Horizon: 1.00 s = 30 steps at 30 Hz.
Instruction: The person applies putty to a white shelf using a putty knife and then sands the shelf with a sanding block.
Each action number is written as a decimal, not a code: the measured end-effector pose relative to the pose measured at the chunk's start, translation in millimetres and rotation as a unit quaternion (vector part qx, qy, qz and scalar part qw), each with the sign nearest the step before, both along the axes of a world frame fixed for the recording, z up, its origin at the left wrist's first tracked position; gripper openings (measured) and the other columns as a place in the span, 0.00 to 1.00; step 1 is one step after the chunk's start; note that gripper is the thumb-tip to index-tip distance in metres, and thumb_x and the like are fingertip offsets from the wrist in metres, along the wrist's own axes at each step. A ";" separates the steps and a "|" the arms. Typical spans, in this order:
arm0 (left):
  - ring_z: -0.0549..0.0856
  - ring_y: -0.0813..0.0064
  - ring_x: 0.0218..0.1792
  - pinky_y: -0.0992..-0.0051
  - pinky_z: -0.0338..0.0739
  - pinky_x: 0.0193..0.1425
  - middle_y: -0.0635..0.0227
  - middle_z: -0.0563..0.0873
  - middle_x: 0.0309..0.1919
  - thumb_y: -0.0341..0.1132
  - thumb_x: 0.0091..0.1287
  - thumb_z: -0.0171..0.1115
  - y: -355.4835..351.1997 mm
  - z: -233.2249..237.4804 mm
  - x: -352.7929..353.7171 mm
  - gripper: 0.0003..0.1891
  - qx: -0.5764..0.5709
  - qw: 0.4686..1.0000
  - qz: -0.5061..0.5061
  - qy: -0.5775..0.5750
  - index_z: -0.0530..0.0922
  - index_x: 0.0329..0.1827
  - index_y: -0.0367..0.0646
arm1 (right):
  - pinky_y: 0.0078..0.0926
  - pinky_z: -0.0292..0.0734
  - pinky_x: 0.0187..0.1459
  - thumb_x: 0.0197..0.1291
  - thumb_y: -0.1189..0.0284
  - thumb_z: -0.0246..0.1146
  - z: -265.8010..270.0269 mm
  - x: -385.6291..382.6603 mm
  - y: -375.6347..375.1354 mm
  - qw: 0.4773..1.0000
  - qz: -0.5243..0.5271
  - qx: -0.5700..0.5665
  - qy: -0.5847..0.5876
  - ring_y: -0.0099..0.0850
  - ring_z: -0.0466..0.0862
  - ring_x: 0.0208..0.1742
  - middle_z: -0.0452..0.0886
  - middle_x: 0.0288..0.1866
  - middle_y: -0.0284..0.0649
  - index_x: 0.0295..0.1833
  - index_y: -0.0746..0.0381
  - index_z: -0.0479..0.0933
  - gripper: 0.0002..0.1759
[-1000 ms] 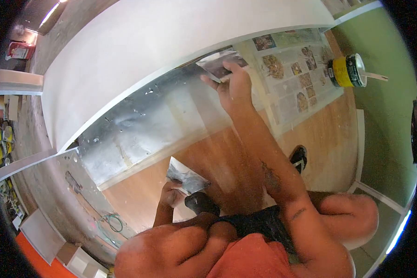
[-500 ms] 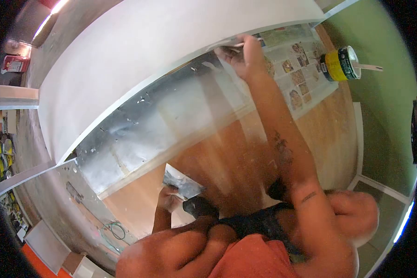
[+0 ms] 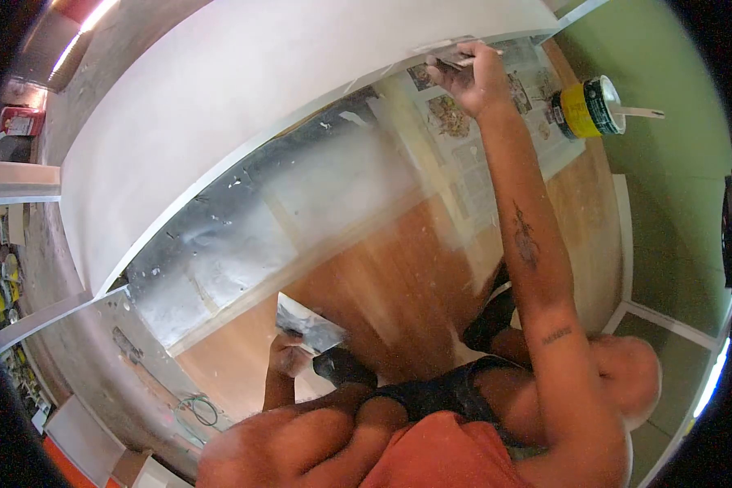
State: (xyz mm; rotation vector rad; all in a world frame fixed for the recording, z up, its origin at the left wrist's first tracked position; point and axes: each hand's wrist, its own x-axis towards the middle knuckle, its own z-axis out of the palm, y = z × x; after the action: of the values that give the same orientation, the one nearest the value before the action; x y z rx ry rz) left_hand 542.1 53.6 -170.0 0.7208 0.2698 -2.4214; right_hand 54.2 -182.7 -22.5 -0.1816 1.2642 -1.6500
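My right hand [image 3: 468, 81] is stretched far forward, its fingers closed around what looks like a putty knife [image 3: 446, 46]. The tool's flat blade lies against the lower edge of the large white curved panel [image 3: 220, 98]; motion blurs it a little. Near my left knee, my left hand [image 3: 286, 353] grips a flat rectangular sheet [image 3: 307, 323] by its edge. That sheet has a bright corner and grey-white smears on its face.
A black-and-yellow can [image 3: 581, 110] with a stick in it stands at the right by the green wall [image 3: 667, 154]. Newspaper [image 3: 455, 150] and shiny foil-like sheeting [image 3: 244, 236] cover part of the brown board [image 3: 366, 276]. A coiled hose [image 3: 199, 411] lies at lower left.
My right hand has slid to the right and slightly up along the panel's edge with the tool. My left hand keeps hold of the sheet; the whole view has shifted slightly.
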 end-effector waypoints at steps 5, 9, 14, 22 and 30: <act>0.75 0.58 0.62 0.55 0.65 0.69 0.55 0.75 0.60 0.22 0.51 0.55 -9.8 14.2 -14.2 0.32 0.021 0.999 0.027 0.020 0.66 0.64 0.36 | 0.41 0.82 0.42 0.62 0.71 0.49 -24.7 -39.8 4.7 0.995 0.086 0.016 -0.051 0.44 0.79 0.43 0.75 0.43 0.50 0.46 0.71 0.69 0.14; 0.78 0.57 0.56 0.55 0.69 0.65 0.57 0.80 0.53 0.26 0.54 0.54 3.4 -5.0 -1.9 0.25 -0.001 0.998 0.001 -0.068 0.71 0.59 0.37 | 0.44 0.82 0.43 0.62 0.71 0.50 -19.9 -54.6 -24.4 0.996 0.071 0.037 0.032 0.46 0.78 0.45 0.74 0.45 0.51 0.50 0.71 0.66 0.15; 0.79 0.55 0.55 0.54 0.74 0.60 0.58 0.81 0.52 0.30 0.58 0.53 11.4 -26.3 18.9 0.23 0.030 0.988 -0.001 -0.151 0.71 0.59 0.39 | 0.43 0.82 0.45 0.60 0.71 0.53 -10.0 -87.0 -9.9 0.999 0.016 0.025 0.033 0.42 0.77 0.46 0.74 0.44 0.47 0.50 0.67 0.65 0.15; 0.83 0.61 0.46 0.59 0.80 0.51 0.58 0.81 0.46 0.45 0.70 0.52 -133.2 137.2 -144.0 0.24 -0.077 0.987 -0.010 -0.144 0.67 0.63 0.39 | 0.33 0.72 0.54 0.55 0.79 0.60 39.4 59.4 103.4 0.800 0.076 -0.016 0.595 0.37 0.76 0.53 0.75 0.51 0.43 0.52 0.60 0.71 0.17; 0.84 0.62 0.46 0.63 0.81 0.51 0.56 0.82 0.48 0.43 0.71 0.50 -159.1 171.6 -175.2 0.20 -0.127 0.991 0.038 0.028 0.71 0.58 0.38 | 0.41 0.67 0.60 0.47 0.85 0.65 25.4 163.5 120.6 0.900 0.187 -0.139 0.369 0.46 0.70 0.59 0.69 0.56 0.46 0.57 0.57 0.72 0.29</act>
State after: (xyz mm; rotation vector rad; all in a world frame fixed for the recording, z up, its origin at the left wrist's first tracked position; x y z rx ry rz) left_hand 366.9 -105.5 1.6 0.5190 0.0097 -2.3498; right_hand 217.7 -62.1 3.0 -1.2467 1.3991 -1.4467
